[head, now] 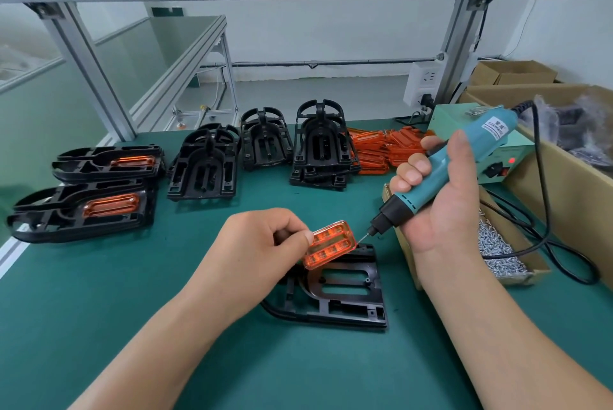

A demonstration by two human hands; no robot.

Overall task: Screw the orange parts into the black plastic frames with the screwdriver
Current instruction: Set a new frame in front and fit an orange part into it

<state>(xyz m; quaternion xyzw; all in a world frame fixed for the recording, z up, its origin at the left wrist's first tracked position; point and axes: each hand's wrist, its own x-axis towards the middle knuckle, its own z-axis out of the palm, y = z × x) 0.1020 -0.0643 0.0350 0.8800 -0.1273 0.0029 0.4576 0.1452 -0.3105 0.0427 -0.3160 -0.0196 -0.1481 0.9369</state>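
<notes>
the left hand (pixel 262 240), at centre frame, pinches an orange part (pixel 330 245) by its left end between thumb and curled fingers, holding it tilted over the upper left corner of the black frame (pixel 351 306) that lies flat on the green mat. the part's long axis runs from lower left up to upper right, while the frame's open slot sits just below and right of it and looks closer to level, so seating the part likely needs a small turn and a drop. the right hand (pixel 441 207) is wrapped round the teal screwdriver (pixel 461 160), whose bit points down-left and ends just beside the part's upper right end. its white label reads "keenw", the rest hidden, with small characters too blurred to read. a box of screws (pixel 501 250) sits right of that hand.
</notes>
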